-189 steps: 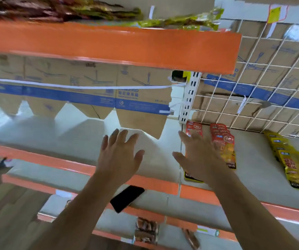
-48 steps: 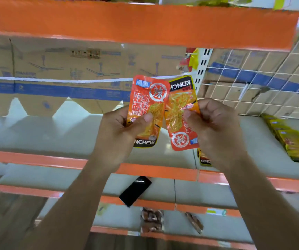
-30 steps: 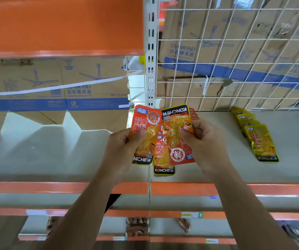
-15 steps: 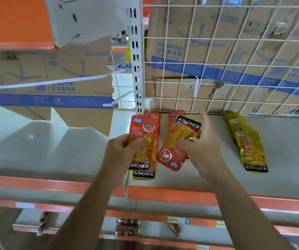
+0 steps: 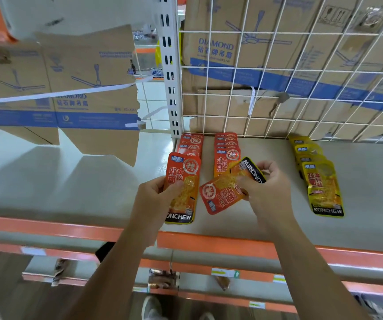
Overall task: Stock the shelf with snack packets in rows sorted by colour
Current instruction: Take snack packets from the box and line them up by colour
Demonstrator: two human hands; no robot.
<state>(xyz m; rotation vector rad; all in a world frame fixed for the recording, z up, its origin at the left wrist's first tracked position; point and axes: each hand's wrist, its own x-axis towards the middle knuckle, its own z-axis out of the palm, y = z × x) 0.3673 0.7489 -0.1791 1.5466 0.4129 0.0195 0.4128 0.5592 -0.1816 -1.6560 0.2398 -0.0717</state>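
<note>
Lowering both hands to the shelf (image 5: 70,185), the person had brought the left hand (image 5: 151,199), pinching an upright orange packet (image 5: 182,188), over the front of the left orange row (image 5: 191,144). The right hand (image 5: 266,192) gripped a second orange packet (image 5: 222,192), tilted and reversed, just before the second orange row (image 5: 227,153); it likely needed turning. The yellow row (image 5: 317,176) lay right of that hand.

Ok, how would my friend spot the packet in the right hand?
Find the grey shelf with the white wire grid behind it. Two rows of orange packets start at the grid; the right hand pinches the tilted packet over the right row. Only it slants, black KONCHEW band uppermost.
</note>
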